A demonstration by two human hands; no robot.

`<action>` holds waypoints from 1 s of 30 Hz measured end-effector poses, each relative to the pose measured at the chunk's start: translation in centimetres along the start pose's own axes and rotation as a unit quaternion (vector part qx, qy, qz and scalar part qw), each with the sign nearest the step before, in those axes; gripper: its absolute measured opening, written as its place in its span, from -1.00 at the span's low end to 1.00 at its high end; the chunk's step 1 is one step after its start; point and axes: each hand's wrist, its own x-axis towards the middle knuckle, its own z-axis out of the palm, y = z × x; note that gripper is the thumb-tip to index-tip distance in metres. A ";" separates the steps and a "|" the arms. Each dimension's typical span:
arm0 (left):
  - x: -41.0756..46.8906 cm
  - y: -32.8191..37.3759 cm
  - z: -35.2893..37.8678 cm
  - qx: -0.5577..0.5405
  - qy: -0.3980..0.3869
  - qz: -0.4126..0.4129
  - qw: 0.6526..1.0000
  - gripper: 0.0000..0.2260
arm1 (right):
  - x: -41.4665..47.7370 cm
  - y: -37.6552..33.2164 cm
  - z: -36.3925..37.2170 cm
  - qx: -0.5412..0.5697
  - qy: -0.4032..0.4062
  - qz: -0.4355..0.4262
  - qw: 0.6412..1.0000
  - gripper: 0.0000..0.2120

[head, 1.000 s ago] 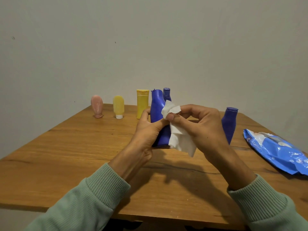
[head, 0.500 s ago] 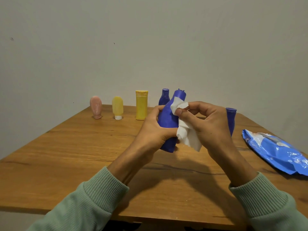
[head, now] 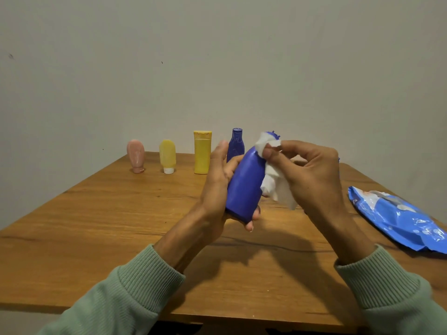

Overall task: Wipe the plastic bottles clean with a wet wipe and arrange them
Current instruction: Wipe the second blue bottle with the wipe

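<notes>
My left hand (head: 216, 189) grips a blue plastic bottle (head: 245, 184) from its left side and base, holding it tilted to the right above the table. My right hand (head: 307, 172) pinches a white wet wipe (head: 274, 180) against the bottle's neck and cap. Along the back of the wooden table (head: 121, 226) stand a pink bottle (head: 136, 155), a pale yellow bottle (head: 167, 155), a yellow tube (head: 202, 152) and another blue bottle (head: 235, 145). A further blue bottle is almost wholly hidden behind my right hand.
A blue wet-wipe pack (head: 396, 217) lies flat at the table's right edge. A plain grey wall stands right behind the table's back edge. My green sleeves cover the near edge of the table.
The blue bottle has tilted further to the right and my left hand has shifted lower on it. The wipe has slid up from the bottle's body to its neck and cap.
</notes>
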 end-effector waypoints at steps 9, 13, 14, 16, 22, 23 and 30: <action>-0.1 -0.3 0.4 0.043 0.008 0.003 0.999 -0.21 | -0.5 0.1 0.9 -0.146 -0.079 -0.057 0.985 -0.84; 0.5 -0.6 0.2 -0.054 0.043 -0.001 0.998 -0.17 | -1.1 -1.0 1.3 -0.167 -0.179 -0.061 0.968 -0.82; 0.7 -0.6 0.1 -0.102 0.042 -0.007 0.994 -0.16 | -1.1 -1.1 1.3 -0.168 -0.206 -0.053 0.963 -0.82; 0.7 -0.4 -0.2 -0.181 0.031 -0.026 0.983 -0.16 | -1.1 -1.2 1.2 -0.168 -0.259 -0.036 0.950 -0.82; 0.9 0.2 -1.2 -0.209 0.062 -0.078 0.973 -0.44 | -0.6 -1.4 -0.1 -0.174 -0.397 -0.028 0.901 -0.83; 0.9 0.1 -1.2 -0.182 0.083 -0.072 0.977 -0.50 | -0.4 -1.5 -0.4 -0.171 -0.404 -0.022 0.898 -0.83; 0.7 0.2 -1.4 0.120 0.129 0.042 0.983 -0.55 | 0.7 -3.2 -2.9 -0.021 -0.258 0.001 0.966 -0.86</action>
